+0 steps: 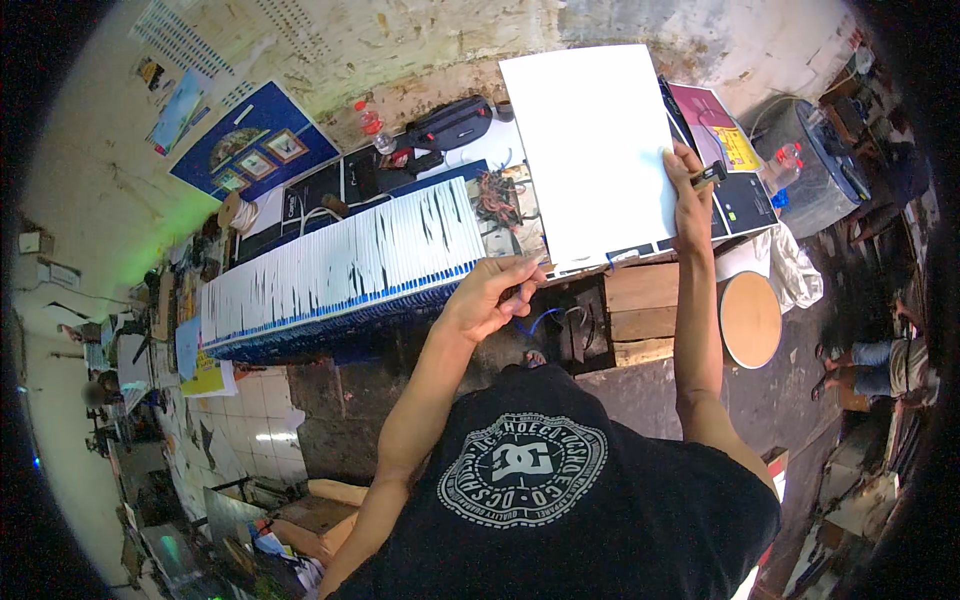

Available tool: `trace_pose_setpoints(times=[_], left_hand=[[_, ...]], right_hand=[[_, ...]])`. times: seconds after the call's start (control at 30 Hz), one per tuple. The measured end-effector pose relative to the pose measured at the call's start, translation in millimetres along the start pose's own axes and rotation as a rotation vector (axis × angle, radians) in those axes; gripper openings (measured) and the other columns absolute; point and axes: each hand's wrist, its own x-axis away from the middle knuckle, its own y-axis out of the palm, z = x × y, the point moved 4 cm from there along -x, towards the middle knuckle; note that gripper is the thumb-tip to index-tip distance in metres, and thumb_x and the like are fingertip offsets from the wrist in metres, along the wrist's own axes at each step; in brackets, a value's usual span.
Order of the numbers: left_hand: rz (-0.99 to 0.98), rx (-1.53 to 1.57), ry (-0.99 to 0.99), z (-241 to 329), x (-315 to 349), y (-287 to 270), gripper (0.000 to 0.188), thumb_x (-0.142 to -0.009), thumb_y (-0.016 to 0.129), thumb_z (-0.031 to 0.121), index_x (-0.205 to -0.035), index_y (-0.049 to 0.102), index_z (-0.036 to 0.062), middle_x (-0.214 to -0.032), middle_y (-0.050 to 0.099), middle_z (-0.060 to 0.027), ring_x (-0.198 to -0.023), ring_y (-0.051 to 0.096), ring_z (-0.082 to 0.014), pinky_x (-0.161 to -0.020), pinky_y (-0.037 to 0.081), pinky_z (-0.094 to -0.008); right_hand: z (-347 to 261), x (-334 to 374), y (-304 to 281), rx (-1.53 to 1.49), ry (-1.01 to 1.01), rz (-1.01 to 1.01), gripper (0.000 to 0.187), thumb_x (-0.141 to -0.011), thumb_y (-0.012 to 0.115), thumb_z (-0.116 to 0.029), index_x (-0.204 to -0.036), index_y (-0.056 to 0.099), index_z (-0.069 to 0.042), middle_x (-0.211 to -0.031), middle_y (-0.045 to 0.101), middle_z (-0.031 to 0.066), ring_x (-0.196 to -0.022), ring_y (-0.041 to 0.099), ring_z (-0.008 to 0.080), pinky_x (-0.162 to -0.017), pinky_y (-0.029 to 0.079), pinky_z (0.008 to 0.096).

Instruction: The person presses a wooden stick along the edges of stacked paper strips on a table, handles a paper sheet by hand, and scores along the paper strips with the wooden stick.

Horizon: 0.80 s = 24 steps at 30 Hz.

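Large white sheet (598, 150) held up over the far end of the workbench (640, 300), tilted, blank side toward the camera, lower edge near the bench's front. Gripped at its right edge by the right hand (690, 195), arm stretched forward and up, fingers pinched on the sheet together with a small dark tool (709, 175), kind not clear. Left hand (495, 290) just below the sheet's lower left corner, palm turned up, fingers loosely curled, holding nothing; contact with the sheet's corner not certain. Left of the hands, a long fanned row of white printed sheets with blue edges (345, 265), laid overlapping along the bench. Behind the row, a tangle of wires (495, 195), a black pouch (450, 122), a clear plastic bottle with a red cap (372, 122). Under the held sheet, dark printed posters (745, 200) and a pink one (705, 105). Right of the bench, a round wooden disc (750, 318), a grey drum (815, 165) with bottles on top, contents hidden. Blue poster (255, 145) on the wall.
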Motion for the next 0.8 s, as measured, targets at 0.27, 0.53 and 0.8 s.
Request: trace_pose_setpoints(times=[0.27,0.53,0.8], left_hand=[[0.033,-0.004,-0.028,4,1,-1,0.027,-0.102,0.067,0.027,-0.094,0.070,0.0019,-0.068,0.056,0.0036,-0.048,0.037,-0.0022,-0.054,0.040,-0.0234],[0.100,-0.050,0.063,18,9,-10,0.026,-0.102,0.066,0.028,-0.095,0.067,0.0024,-0.065,0.053,0.0038,-0.049,0.041,-0.0035,-0.054,0.047,-0.0218],[0.193,-0.130,0.185,38,44,-18,0.026,-0.105,0.063,0.025,-0.095,0.067,0.0012,-0.068,0.058,-0.0009,-0.056,0.051,-0.0076,-0.057,0.047,-0.0230]], right_hand=[[0,-1,3,-0.015,0.010,0.000,0.023,-0.102,0.065,-0.019,-0.113,0.070,0.001,-0.103,0.067,0.0007,-0.091,0.060,0.0071,-0.080,0.047,0.0219],[-3,-5,-6,0.055,-0.032,0.016,0.024,-0.102,0.066,-0.021,-0.113,0.070,0.000,-0.097,0.067,-0.0006,-0.085,0.059,0.0060,-0.075,0.047,0.0219],[20,-16,-51,-0.182,0.026,0.121,0.024,-0.102,0.065,-0.018,-0.117,0.067,0.000,-0.098,0.068,0.0014,-0.085,0.063,0.0076,-0.072,0.050,0.0222]])
